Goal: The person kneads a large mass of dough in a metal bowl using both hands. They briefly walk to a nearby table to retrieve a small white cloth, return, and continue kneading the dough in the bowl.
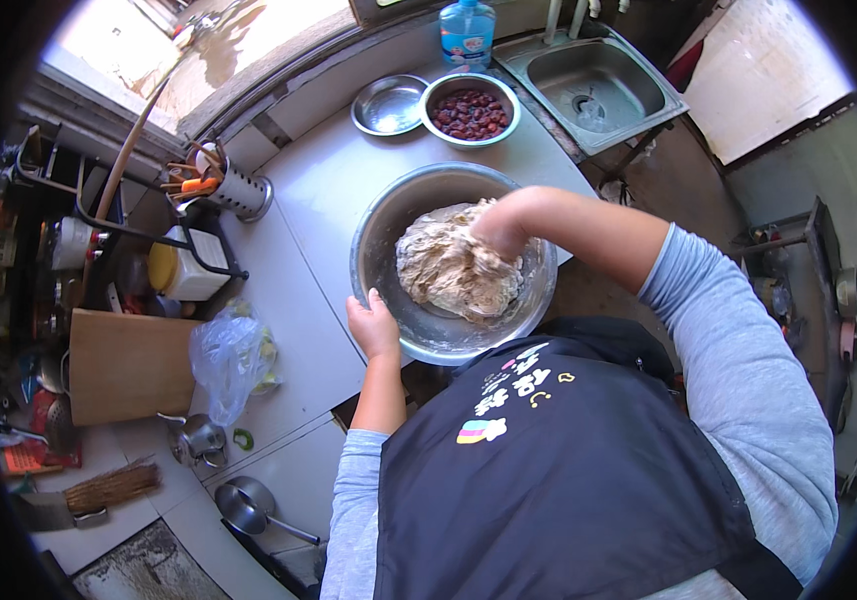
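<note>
A big metal bowl stands in front of me at the counter's edge, with a rough, sticky mass of dough inside. My left hand grips the bowl's rim at the lower left, thumb over the edge. Into the right part of the dough presses my right hand; its fingers are sunk in and mostly hidden. Behind the big bowl sits a smaller metal bowl of dark red dates or similar fruit. It touches or overlaps a shallow metal dish.
A blue bottle and a steel sink are at the back. Leftward stand a perforated utensil holder, a plastic bag, a wooden board and a kettle. A saucepan and a brush lie lower left.
</note>
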`<state>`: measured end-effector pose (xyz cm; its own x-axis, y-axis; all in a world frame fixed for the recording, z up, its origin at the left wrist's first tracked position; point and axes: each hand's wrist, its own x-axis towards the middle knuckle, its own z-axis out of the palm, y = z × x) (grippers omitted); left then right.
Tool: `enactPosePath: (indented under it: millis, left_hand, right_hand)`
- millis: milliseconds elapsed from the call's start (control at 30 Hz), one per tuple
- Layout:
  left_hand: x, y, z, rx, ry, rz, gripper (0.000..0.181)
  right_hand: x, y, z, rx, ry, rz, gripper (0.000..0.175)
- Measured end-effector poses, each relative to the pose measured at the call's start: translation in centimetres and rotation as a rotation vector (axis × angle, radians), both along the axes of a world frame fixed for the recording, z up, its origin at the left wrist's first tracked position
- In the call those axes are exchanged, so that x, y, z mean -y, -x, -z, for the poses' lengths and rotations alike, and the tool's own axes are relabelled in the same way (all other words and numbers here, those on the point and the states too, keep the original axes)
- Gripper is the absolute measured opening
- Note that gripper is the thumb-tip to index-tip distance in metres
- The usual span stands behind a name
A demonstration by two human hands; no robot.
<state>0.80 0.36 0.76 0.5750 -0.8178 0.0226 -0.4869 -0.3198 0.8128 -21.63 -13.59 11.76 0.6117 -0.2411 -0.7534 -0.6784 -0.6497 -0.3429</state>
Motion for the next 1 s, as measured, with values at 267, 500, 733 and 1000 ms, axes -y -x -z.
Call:
enactPosePath:
  millis: [267, 500, 733, 1000]
  left_hand:
    - [-0.1, -0.1, 0.2, -0.003, 0.011, 0.019, 0.024]
    - [-0.3, 0.2, 0.2, -0.198, 0.077, -0.054, 0.020]
    - [-0.3, 0.4, 0.5, -0.249, 0.013, -0.053, 0.021]
    - [-0.1, 0.4, 0.8, -0.205, 0.060, -0.040, 0.026]
  right_hand:
    - [2.5, -0.7, 1.8, 0.370, 0.347, 0.203, 0.025]
    - [-2.3, 3.3, 9.9, 0.207, 0.650, 0.649, 0.024]
    - [-9.8, 1.6, 7.1, -0.226, 0.265, 0.556, 0.024]
    - [-11.5, -0.8, 11.7, -0.106, 0.028, 0.168, 0.017]
